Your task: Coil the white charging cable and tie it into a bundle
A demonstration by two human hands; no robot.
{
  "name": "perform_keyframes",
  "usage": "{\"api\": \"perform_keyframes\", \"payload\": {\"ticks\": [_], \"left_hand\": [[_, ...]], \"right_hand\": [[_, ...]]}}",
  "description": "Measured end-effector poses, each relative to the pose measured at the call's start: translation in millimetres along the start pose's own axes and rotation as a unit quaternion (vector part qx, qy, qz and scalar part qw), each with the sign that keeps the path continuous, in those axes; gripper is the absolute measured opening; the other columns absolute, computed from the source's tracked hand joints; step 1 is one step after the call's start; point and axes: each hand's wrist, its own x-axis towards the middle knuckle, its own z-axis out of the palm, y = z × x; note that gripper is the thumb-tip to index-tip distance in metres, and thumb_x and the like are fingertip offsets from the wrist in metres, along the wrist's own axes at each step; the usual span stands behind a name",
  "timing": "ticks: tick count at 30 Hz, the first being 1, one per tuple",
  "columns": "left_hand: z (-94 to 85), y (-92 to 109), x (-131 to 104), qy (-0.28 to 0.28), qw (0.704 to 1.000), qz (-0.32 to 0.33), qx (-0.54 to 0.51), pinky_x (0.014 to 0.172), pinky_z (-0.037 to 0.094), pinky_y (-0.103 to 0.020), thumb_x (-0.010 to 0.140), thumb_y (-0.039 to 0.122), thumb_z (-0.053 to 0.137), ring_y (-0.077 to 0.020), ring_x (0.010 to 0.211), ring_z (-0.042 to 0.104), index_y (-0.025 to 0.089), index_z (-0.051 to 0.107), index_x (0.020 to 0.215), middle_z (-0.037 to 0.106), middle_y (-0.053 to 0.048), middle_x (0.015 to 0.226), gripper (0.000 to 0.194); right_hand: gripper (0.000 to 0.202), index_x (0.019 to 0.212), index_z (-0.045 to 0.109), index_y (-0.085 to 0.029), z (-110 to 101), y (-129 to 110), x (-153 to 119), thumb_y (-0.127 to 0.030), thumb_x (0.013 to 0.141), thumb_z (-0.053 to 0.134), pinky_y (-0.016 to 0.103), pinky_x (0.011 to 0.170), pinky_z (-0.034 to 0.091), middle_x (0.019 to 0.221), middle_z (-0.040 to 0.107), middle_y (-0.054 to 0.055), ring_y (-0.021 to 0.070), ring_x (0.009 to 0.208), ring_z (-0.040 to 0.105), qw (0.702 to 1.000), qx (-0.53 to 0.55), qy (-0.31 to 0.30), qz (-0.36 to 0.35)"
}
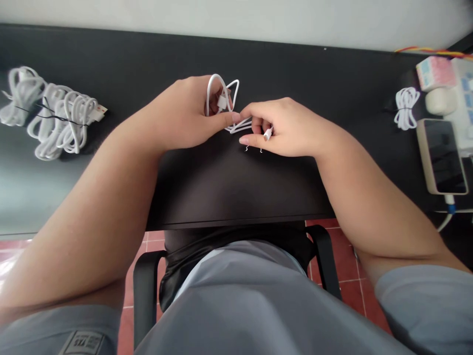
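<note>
Between my hands, above the black table, is a white charging cable (240, 125) in loose loops. My left hand (188, 113) closes on its left part, where a loop stands up over the fingers and a white plug (222, 102) shows beside the palm. The fingers of my right hand (286, 125) are curled round the other end, and a small connector (268, 133) pokes out between thumb and fingers. Two short thin white bits (247, 148) show just below the right thumb; what they belong to is unclear. Both thumbs point inward, close to each other.
Bundled white cables (66, 118) tied with dark bands lie on the table (236, 187) at the left. At the right are a coiled white cable (406, 108), a phone-like device (443, 156) with a cord, a pink-and-white box (436, 73) and a white power strip (463, 93).
</note>
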Motion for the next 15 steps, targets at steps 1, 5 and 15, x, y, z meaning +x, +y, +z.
{"api": "perform_keyframes", "payload": {"ticks": [1, 5, 15], "left_hand": [[-0.2, 0.1, -0.2, 0.002, 1.000, -0.003, 0.001, 0.070, 0.032, -0.025, 0.087, 0.059, 0.058, -0.0076, 0.072, 0.050, 0.023, 0.065, 0.105, 0.068, 0.000, 0.088, 0.041], [-0.3, 0.1, -0.4, 0.001, 1.000, -0.010, -0.008, 0.070, 0.032, -0.026, 0.086, 0.061, 0.059, -0.0083, 0.073, 0.049, 0.024, 0.065, 0.105, 0.067, 0.000, 0.087, 0.042], [-1.3, 0.3, -0.7, 0.010, 0.999, 0.020, 0.030, 0.070, 0.031, -0.026, 0.089, 0.054, 0.059, -0.0067, 0.070, 0.048, 0.022, 0.063, 0.102, 0.064, -0.001, 0.085, 0.035]], "right_hand": [[0.042, 0.123, 0.068, -0.028, 0.1, 0.2, 0.0, -0.051, 0.088, 0.069, 0.029, 0.069, 0.036, 0.094, 0.074, 0.002, 0.0160, 0.076, 0.059, 1.000, 0.001, 0.000, 0.000], [0.042, 0.123, 0.067, -0.027, 0.7, 0.9, 0.2, -0.051, 0.088, 0.068, 0.029, 0.070, 0.037, 0.095, 0.074, 0.002, 0.0158, 0.076, 0.059, 1.000, -0.005, 0.000, -0.003], [0.037, 0.116, 0.070, -0.029, -0.4, -3.2, 0.1, -0.050, 0.086, 0.070, 0.031, 0.072, 0.041, 0.091, 0.072, 0.001, 0.0182, 0.080, 0.062, 1.000, -0.016, 0.007, 0.002]]}}
